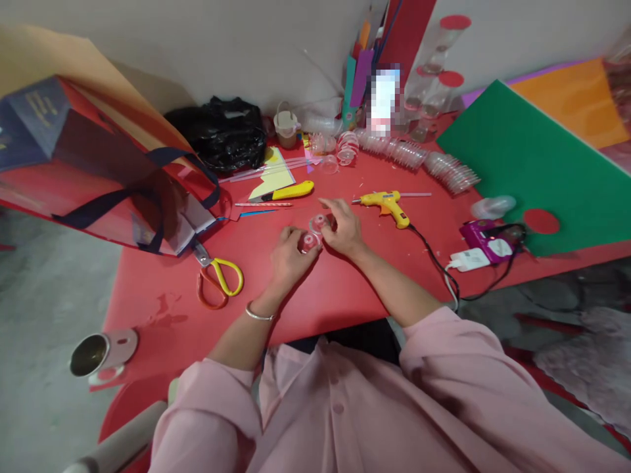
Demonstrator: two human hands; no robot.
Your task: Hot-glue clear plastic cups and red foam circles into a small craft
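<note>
My left hand closes its thumb and fingers round a small clear plastic cup-like piece over the middle of the red table. Close beside it, a second clear plastic piece is in my right hand, thumb against its near side. The two round pieces appear to touch at their edges, though I cannot tell whether they are joined. To the right lies a yellow glue gun, its nozzle pointing toward my right hand. A yellow box cutter lies just beyond my hands.
Scissors lie left, near a large paper bag. A mug stands at the front-left corner. Stacked clear cups and a black plastic bag line the back. A purple power adapter and green board occupy the right.
</note>
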